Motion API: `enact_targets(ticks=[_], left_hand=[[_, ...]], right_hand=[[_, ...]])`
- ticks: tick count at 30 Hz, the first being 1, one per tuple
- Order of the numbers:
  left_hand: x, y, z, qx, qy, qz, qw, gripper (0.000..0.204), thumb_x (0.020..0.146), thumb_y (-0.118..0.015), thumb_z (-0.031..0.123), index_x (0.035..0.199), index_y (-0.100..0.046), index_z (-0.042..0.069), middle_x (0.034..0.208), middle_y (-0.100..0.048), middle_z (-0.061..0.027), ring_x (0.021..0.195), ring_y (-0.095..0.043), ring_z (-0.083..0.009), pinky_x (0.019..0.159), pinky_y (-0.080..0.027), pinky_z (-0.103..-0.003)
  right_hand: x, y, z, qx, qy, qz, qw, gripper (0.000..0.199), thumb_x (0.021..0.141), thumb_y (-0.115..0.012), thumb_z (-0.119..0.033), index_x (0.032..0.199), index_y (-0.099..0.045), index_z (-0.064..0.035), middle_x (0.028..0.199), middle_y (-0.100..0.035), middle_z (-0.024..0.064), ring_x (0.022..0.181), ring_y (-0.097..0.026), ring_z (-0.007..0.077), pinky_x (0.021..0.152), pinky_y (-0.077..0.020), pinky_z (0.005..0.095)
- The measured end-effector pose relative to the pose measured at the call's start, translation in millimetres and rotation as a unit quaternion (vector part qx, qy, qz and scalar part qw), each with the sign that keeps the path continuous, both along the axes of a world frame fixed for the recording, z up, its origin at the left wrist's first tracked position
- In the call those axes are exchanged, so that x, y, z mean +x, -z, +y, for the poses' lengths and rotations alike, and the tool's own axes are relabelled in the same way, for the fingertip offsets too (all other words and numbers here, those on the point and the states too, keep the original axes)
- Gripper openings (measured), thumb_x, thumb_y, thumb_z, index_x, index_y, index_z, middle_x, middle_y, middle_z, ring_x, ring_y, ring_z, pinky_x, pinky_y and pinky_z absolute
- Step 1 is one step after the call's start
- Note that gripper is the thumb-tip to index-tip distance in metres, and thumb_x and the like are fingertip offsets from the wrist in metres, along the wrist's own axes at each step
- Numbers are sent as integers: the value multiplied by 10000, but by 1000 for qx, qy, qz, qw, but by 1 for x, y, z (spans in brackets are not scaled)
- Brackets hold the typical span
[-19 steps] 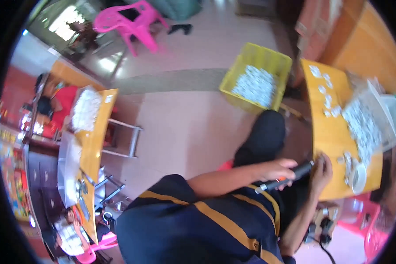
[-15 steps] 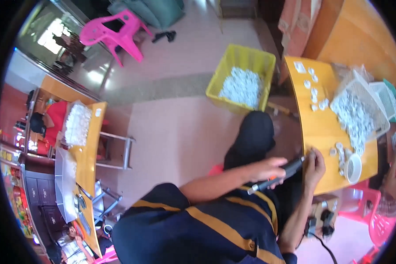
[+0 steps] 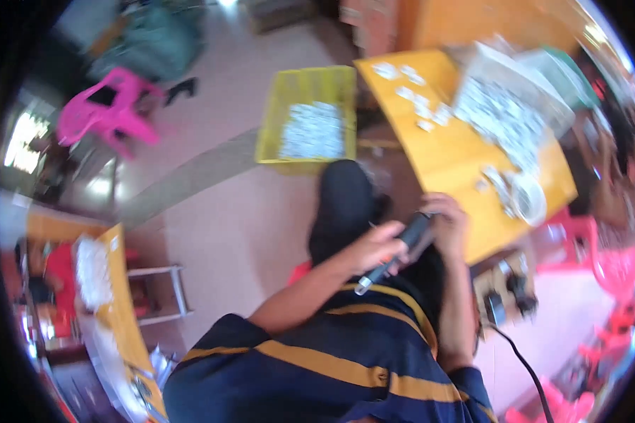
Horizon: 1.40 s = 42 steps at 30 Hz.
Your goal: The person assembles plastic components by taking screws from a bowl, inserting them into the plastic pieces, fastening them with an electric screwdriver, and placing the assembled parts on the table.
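Note:
My left hand (image 3: pixel 379 248) is wrapped round a black cylindrical hand tool (image 3: pixel 410 231) with a silver lower end. The tool lies at a slant above my lap, its far end up against my right hand. My right hand (image 3: pixel 447 220) is closed by the near left edge of the table (image 3: pixel 466 204), fingertips together at the tool's far end. Whatever those fingers pinch is hidden and blurred. Small white parts (image 3: pixel 497 187) lie on the table beyond, next to a white round tub (image 3: pixel 528 199).
A white basket (image 3: pixel 554 106) spills a heap of white parts (image 3: pixel 504 120) over the table. On the floor ahead stands a yellow crate (image 3: pixel 267 141) of similar parts. A pink chair (image 3: pixel 109 109) is far left. Another person's arm (image 3: pixel 607 204) shows at the right.
The whole view has swung, so the table, crate and chair sit further left. My hands have come closer together, and the tool's far end now meets my right fingers.

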State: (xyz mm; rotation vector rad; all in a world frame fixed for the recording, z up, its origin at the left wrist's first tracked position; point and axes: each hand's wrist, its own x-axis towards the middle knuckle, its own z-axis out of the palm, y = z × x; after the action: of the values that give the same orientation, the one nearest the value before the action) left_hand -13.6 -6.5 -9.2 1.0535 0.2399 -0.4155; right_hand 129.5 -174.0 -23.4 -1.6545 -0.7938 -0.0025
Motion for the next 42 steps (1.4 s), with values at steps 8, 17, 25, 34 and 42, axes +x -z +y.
enact_targets(ticks=[8,17,25,34,42], left_hand=[[16,-2,12,-24,-36,-38,998,475,1004,-567,187,1431,-440,23,937,-666,-97,644,-654,-142,596,-560,-273],[8,-4,12,-50,-47,-36,997,458,1018,-531,165,1437,-436,7,944,-664,-100,659,-657,-143,609,-561,-279],[11,-6,7,-42,-26,-65,997,526,1009,-563,176,1490,-408,27,952,-658,-65,668,-642,-120,605,-546,-262],[6,-14,-6,-12,71,-119,990,571,954,-573,119,1492,-417,7,1089,-611,-76,908,-609,-124,685,-547,-285],[7,-23,1,15,16,-91,996,538,966,-548,96,1483,-427,14,944,-642,-73,693,-631,-134,631,-515,-267]], right_hand=[[-10,18,1,77,147,125,978,248,921,-556,140,968,-748,-10,1105,-718,92,1038,-674,183,918,-545,313],[0,-7,-10,236,79,391,886,256,1008,-600,-5,1264,-612,-9,1055,-698,84,925,-670,151,823,-553,279],[29,-4,-34,17,194,147,970,135,1007,-650,-87,1132,-685,-48,863,-667,-30,760,-601,41,651,-477,202],[30,-1,-52,-63,198,153,966,147,992,-676,-123,1106,-694,-33,871,-674,-9,779,-606,47,684,-490,211],[25,-18,-58,-232,278,-64,930,171,950,-708,-122,1088,-689,-22,892,-725,105,728,-670,142,675,-543,292]])
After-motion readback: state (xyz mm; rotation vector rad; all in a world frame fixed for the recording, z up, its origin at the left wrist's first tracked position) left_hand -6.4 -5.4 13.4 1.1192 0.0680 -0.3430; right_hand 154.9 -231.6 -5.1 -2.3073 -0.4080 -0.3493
